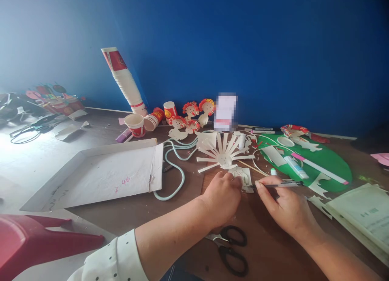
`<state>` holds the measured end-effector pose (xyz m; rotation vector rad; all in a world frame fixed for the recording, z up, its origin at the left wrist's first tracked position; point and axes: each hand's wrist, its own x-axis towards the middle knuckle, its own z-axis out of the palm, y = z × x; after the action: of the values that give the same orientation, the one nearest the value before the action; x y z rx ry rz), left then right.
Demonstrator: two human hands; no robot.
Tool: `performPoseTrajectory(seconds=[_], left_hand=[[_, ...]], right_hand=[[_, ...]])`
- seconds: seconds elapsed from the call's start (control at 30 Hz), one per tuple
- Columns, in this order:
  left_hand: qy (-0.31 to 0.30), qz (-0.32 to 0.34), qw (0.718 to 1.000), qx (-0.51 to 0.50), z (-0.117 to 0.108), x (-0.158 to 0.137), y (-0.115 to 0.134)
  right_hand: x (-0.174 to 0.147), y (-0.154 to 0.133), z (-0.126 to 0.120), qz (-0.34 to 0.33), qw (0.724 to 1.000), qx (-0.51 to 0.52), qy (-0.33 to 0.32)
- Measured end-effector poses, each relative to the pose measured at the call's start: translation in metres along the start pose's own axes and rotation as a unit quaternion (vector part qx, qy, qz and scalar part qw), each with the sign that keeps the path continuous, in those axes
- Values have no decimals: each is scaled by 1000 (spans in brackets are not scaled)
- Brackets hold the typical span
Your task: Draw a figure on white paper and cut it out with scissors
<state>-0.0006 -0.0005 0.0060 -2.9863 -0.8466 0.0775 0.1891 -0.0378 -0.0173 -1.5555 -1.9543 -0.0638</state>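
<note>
My left hand [223,198] has its fingers curled down onto a small piece of white card [246,176], holding it against the brown table. Some lines show on the card, partly hidden by the fingers. In my right hand [287,204] is a dark pen [287,184], its tip at the card's right edge. Just beyond lies a paper cup cut into spread strips [225,157], with a small face drawn on its base. Black-handled scissors [232,248] rest open below my left wrist.
Paper-cup figures with red and yellow frills [191,110] stand by the blue wall, near a leaning stack of cups [129,88]. A white box lid [103,175] and pale cable [182,179] lie left. Rightward are a green sheet [334,171], glue stick [296,167] and pink-ended marker [322,169].
</note>
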Motion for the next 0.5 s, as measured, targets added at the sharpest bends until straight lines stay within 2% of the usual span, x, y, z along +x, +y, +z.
performPoseTrajectory(seconds=[0.27, 0.5], left_hand=[[2, -1, 1000, 2, -1, -2, 1], [-22, 2, 1000, 17, -4, -2, 0]], right_hand=[[2, 0, -4, -2, 998, 25, 54], [1, 0, 1, -5, 998, 52, 22]])
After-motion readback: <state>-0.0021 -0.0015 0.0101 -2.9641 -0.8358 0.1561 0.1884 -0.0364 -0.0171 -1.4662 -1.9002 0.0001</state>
